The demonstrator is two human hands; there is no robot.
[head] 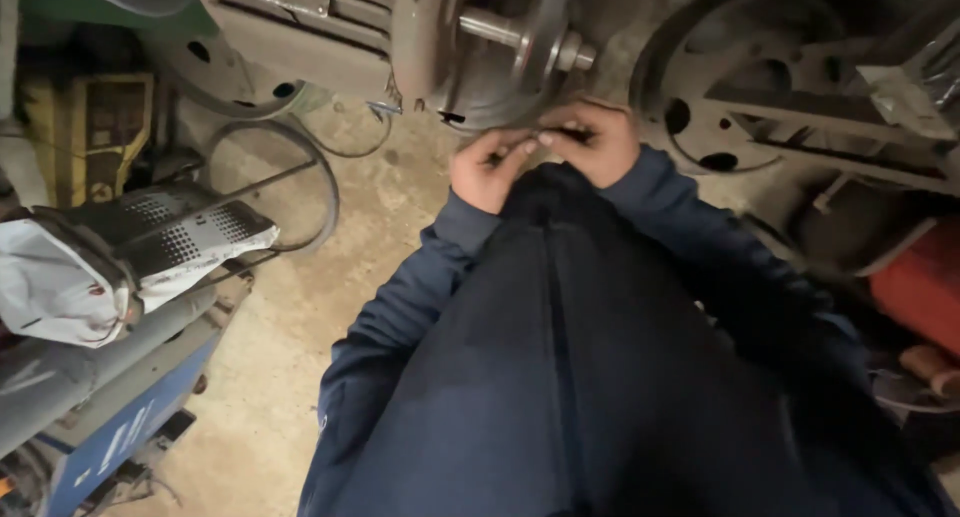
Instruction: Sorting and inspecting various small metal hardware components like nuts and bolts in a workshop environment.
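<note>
My left hand (487, 167) and my right hand (597, 140) meet just above my dark-trousered knee, below a grey electric motor (330, 37) with a pulley (520, 47) on its shaft. The fingertips of both hands pinch one small dark object (560, 134) between them; what it is cannot be made out. Both arms wear dark blue sleeves. The hands sit right under the pulley's rim without touching it.
A thin belt loop (300, 192) lies on the dusty concrete floor to the left. A white perforated cover (150, 247) and a blue machine (110, 427) stand at lower left. A large metal wheel (720, 87) and frame are at right, with a red container (925, 282) beyond.
</note>
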